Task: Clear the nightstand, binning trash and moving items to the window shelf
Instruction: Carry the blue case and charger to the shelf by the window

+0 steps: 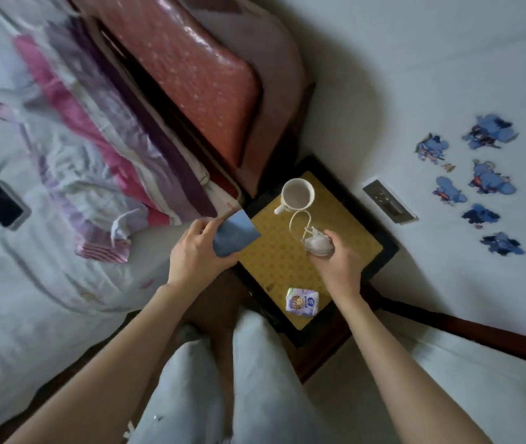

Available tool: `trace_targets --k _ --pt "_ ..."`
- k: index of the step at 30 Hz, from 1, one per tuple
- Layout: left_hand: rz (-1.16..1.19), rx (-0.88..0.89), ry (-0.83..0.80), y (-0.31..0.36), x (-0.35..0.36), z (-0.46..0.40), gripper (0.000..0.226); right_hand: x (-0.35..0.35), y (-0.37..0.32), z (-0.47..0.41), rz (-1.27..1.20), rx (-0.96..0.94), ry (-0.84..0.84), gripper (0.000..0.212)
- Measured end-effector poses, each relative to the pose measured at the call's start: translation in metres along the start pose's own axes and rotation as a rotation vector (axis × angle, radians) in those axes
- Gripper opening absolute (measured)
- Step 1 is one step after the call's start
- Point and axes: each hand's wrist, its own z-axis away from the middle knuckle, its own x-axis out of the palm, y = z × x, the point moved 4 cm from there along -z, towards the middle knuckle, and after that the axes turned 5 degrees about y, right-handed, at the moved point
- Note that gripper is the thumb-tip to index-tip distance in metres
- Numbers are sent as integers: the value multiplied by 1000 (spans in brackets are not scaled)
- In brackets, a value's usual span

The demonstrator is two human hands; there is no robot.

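Note:
The nightstand point(287, 261) has a yellow patterned top in a black frame. My left hand point(196, 251) grips a blue folded card or paper point(235, 233) over the stand's left edge. My right hand point(335, 265) is closed around a white charger with a coiled white cable point(314, 240) above the top. A white mug point(296, 195) stands at the far corner, handle toward me. A small printed tissue packet point(301, 301) lies near the front edge.
The bed with a rumpled pink and purple quilt point(95, 161) lies left, a dark phone point(0, 203) on it. A red padded headboard point(188, 75) stands behind. The white wall at right carries a socket point(388, 201) and blue stickers point(479, 181). My legs fill the bottom.

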Motion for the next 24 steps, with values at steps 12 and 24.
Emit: trace_targets --k 12,24 --pt "61 -467 270 -145 -114 165 65 96 -188 99 70 -444 -306 54" --pt "103 -903 499 -302 -176 434 63 218 -305 319 136 -760 -475 53"
